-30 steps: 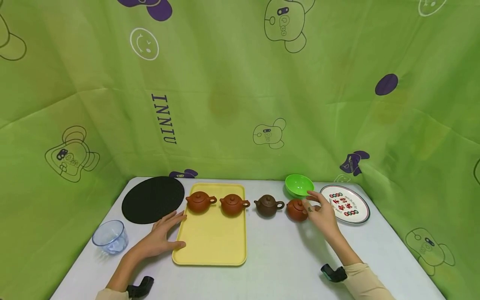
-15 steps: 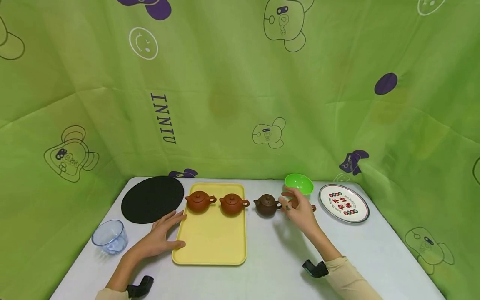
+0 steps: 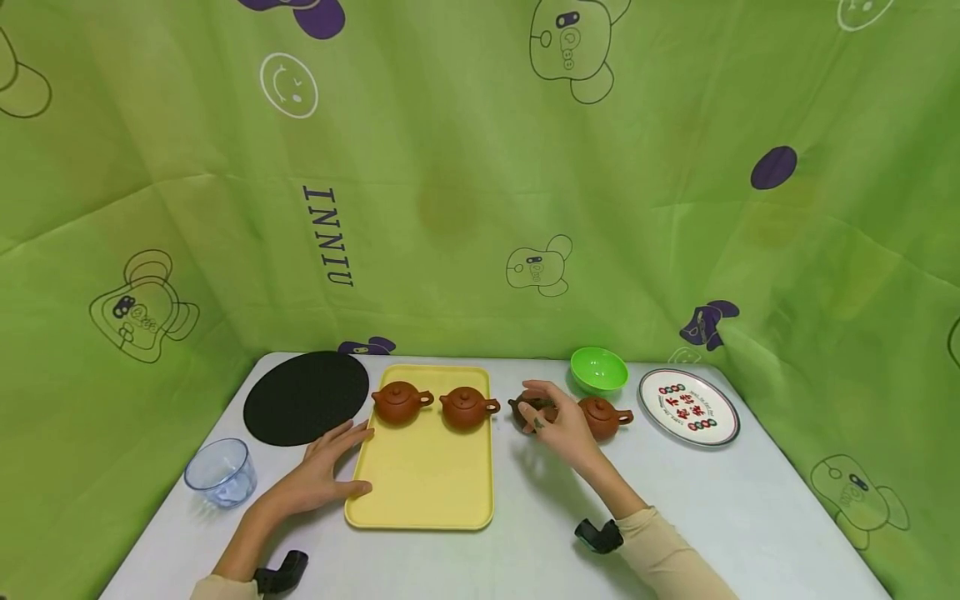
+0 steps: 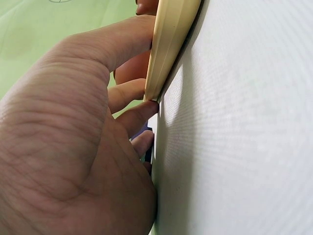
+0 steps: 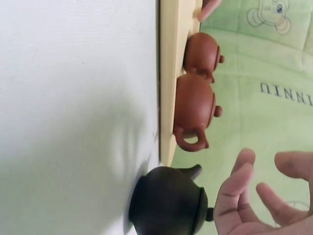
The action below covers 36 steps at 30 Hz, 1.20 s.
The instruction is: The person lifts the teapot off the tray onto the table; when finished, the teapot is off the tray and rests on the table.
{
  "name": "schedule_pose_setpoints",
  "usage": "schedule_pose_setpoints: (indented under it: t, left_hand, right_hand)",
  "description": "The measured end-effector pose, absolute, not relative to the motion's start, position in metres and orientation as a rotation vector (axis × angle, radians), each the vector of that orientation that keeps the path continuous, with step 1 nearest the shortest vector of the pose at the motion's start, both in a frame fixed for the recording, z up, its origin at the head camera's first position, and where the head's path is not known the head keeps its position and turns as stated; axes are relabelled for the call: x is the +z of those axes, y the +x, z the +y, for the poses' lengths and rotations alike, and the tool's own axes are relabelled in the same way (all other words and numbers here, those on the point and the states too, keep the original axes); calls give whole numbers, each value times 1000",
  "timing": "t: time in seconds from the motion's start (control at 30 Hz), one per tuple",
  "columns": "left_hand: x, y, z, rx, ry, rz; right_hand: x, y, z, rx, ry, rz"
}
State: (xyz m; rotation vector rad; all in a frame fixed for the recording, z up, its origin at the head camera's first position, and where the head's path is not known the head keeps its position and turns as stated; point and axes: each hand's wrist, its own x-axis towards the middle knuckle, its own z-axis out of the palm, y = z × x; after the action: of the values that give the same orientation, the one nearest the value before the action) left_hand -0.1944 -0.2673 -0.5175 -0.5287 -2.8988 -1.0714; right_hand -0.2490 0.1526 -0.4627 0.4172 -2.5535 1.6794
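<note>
My left hand [image 3: 324, 471] lies at the left edge of a yellow tray [image 3: 420, 496], its thumb and fingertips touching the rim. Two reddish-brown teapots [image 3: 401, 405] stand side by side along the tray's far part, spouts to the left. Just right of the tray is a dark brown teapot [image 5: 164, 203], upright on the table. My right hand [image 3: 564, 429] hovers over this dark teapot, partly covering it in the head view. From the right wrist, its loosely bent fingers [image 5: 234, 188] appear beside the lid knob, holding nothing. Another reddish-brown teapot [image 3: 602, 418] stands to the right, behind that hand.
A green bowl [image 3: 598, 372] and a white patterned plate [image 3: 690, 407] are at the back right. On the left are a black oval mat [image 3: 306, 398] and a clear bluish cup [image 3: 221, 475]. Green curtain [image 3: 435, 208] surrounds the white table [image 3: 540, 550].
My right hand has moved left, from the rightmost reddish-brown teapot to over the dark one. That reddish-brown teapot's handle now points right. The left hand has stayed put.
</note>
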Motion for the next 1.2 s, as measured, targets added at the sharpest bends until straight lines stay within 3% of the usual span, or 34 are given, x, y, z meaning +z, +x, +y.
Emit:
schedule_pose_setpoints:
  t: [1.2]
  left_hand:
    - [-514, -193, -266, -1078, -550, -2881]
  right_hand:
    - [-483, -252, 110, 1542, 500, -2668]
